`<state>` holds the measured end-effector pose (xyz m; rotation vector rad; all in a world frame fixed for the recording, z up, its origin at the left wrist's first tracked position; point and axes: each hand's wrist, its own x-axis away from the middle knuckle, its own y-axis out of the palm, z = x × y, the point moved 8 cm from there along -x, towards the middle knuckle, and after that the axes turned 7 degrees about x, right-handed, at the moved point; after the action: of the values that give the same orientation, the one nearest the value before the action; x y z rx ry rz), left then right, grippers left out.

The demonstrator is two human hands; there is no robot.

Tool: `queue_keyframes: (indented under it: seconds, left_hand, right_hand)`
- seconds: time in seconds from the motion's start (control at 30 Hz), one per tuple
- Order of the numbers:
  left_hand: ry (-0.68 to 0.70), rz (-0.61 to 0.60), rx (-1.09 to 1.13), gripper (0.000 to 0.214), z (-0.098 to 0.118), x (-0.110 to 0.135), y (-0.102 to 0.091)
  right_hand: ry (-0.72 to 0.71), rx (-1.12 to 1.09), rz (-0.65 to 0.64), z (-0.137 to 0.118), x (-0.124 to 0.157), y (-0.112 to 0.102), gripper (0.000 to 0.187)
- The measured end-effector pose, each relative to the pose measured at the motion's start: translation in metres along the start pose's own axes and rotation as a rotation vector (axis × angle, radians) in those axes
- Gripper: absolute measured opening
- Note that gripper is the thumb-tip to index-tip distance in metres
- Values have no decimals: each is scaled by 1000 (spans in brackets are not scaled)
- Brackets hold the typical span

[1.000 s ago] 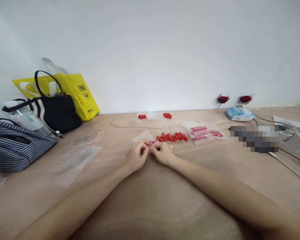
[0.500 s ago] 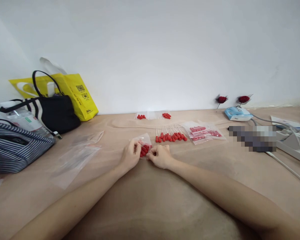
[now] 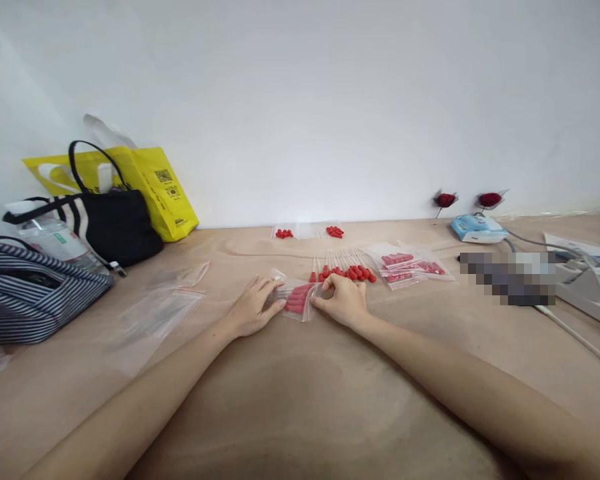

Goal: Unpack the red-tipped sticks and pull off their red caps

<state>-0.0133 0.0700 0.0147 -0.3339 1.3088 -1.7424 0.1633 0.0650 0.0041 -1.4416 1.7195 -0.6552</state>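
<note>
A small clear zip bag filled with red pieces (image 3: 297,299) lies flat on the tan table between my hands. My left hand (image 3: 253,307) rests on its left edge with fingers stretched out flat. My right hand (image 3: 344,300) pinches the bag's right edge with curled fingers. Just behind the bag is a row of red-tipped sticks (image 3: 345,270). Filled bags of red pieces (image 3: 405,264) lie to the right of them.
Empty clear bags (image 3: 155,310) lie at the left. A striped bag (image 3: 30,290), a black handbag (image 3: 113,223) and a yellow bag (image 3: 153,187) stand far left. Small red piles (image 3: 335,231) sit near the wall. A blue device (image 3: 477,228), cables and a tray (image 3: 587,283) are at the right.
The bag went from held up between both hands to lying flat on the table. My left fingers have spread out over it and my right hand moved to the right edge.
</note>
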Motion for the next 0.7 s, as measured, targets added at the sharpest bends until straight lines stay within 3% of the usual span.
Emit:
queue_keyframes:
  seconds: [0.07,0.17,0.33,0.7]
  left_hand:
    - [36,12,15,35,9,4,-3]
    - [55,-15,39,37,17,9,-4]
    - [45,-39,15,41,18,11,-1]
    - [44,-55,122,36,21,12,2]
  right_hand:
    - [-85,2,17,-3,-3,0,16]
    - [-258,-57,-56,-13,-3,7,4]
    - [-492,-134,-122,-27,3,13,10]
    - [-467,-245,-312,-29,8,20,41]
